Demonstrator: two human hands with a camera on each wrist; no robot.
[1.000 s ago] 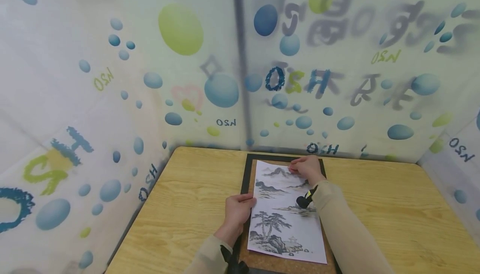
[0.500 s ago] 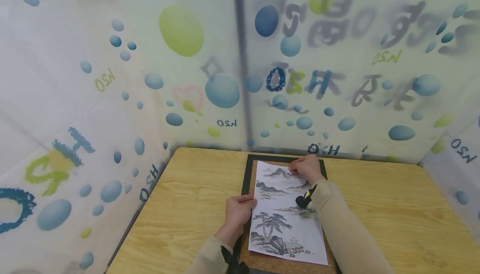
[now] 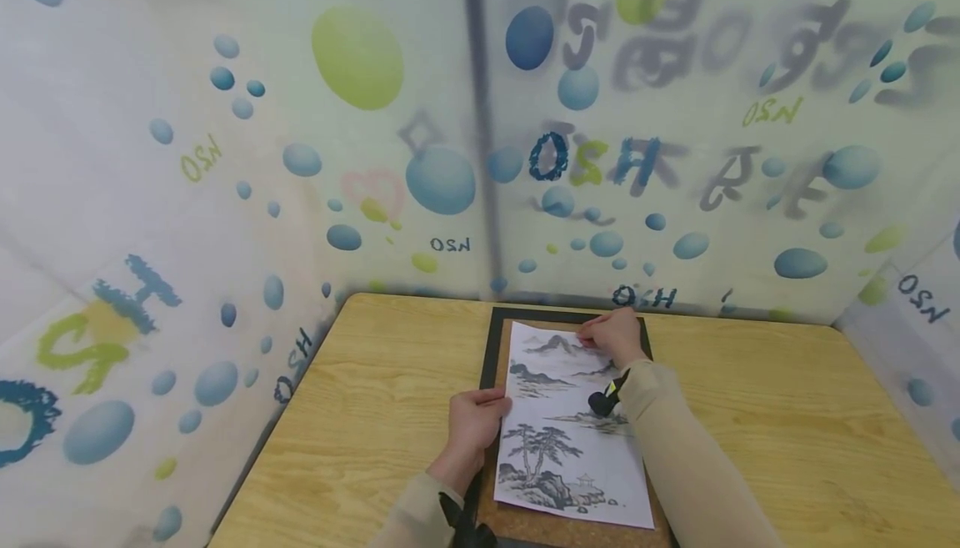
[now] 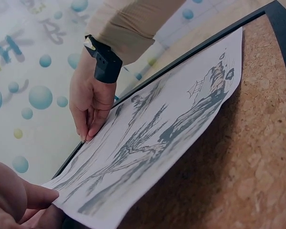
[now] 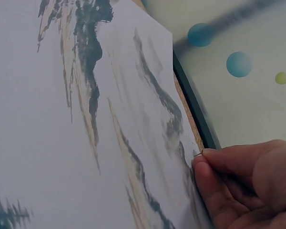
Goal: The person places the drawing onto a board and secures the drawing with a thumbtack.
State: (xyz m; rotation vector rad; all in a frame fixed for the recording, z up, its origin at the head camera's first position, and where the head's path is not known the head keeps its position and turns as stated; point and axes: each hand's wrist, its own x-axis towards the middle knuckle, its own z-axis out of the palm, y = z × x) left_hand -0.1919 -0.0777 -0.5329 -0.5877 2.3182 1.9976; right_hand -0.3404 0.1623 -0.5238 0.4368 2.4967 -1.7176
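Note:
A sheet of white paper (image 3: 558, 402) printed with an ink landscape of mountains, pines and a small pavilion lies over a cork board (image 3: 551, 527) in a black frame. My left hand (image 3: 472, 427) pinches the sheet's left edge between thumb and fingers. Near the far edge of the paper, my right hand (image 3: 615, 338) pinches a tiny thin pin (image 5: 199, 154), whose metal tip shows at the fingertips in the right wrist view; its head is hidden. In the left wrist view the paper's near long side curves up off the cork (image 4: 264, 124).
A light wooden table (image 3: 375, 381) carries the board, whose black frame (image 3: 492, 348) reaches close to the far table edge. Behind stands a pale curtain (image 3: 360, 164) printed with blue and green bubbles. Black wrist devices (image 3: 603, 402) sit on both forearms.
The head view shifts slightly. Both hands keep their places on the paper, with no other visible difference.

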